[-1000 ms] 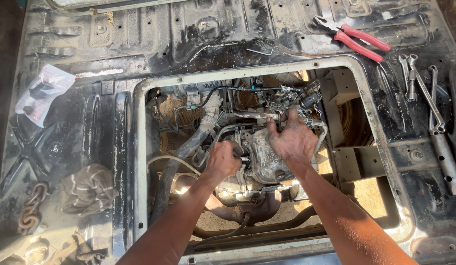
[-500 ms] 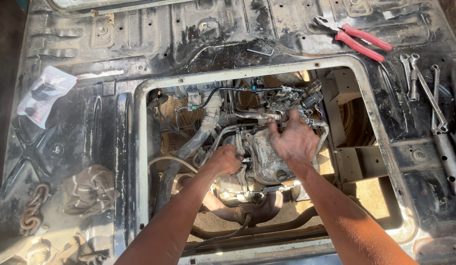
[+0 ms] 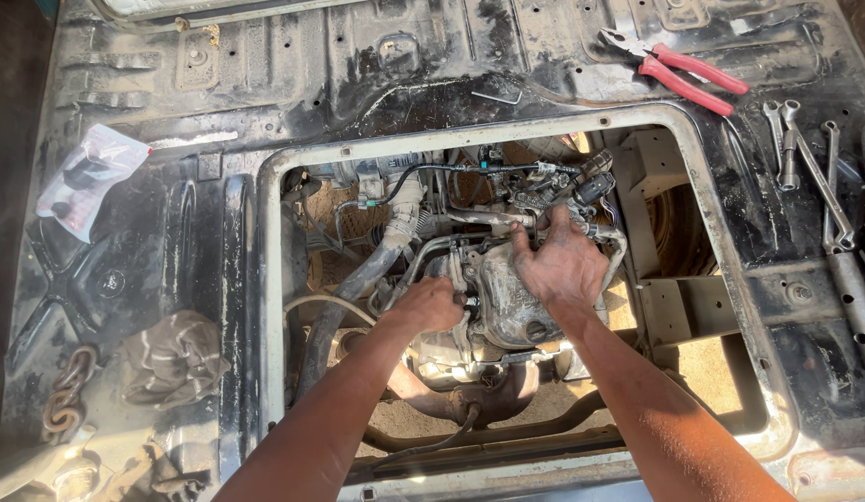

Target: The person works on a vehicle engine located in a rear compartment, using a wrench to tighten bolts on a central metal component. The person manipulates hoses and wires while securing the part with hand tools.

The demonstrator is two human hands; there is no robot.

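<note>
The engine (image 3: 507, 307), grimy grey metal, is seen at frame centre, sunk inside a rectangular opening (image 3: 265, 279) cut in a black sheet-metal vehicle floor (image 3: 293, 84). The left hand (image 3: 431, 305) is pressed against the engine's 9 o'clock side, fingers curled shut into a fist; what it grips is hidden. The right hand (image 3: 561, 268) lies over the engine's upper part, fingers bent and closed around a metal pipe (image 3: 493, 219) at 12 o'clock of the engine. A ribbed black hose (image 3: 358, 284) is noted running from 11 o'clock down toward 8 o'clock of the engine. A rusty exhaust pipe (image 3: 479, 404) is seen at 6 o'clock below it.

On the floor, red-handled pliers (image 3: 679, 70) lie at 1 o'clock of the opening, well apart from the hands. Several wrenches (image 3: 809, 172) lie at 3 o'clock. A clear plastic bag (image 3: 84, 181) is recorded at 9 o'clock, a striped rag (image 3: 172, 358) at 8 o'clock, a rusty chain (image 3: 65, 395) just beside the rag.
</note>
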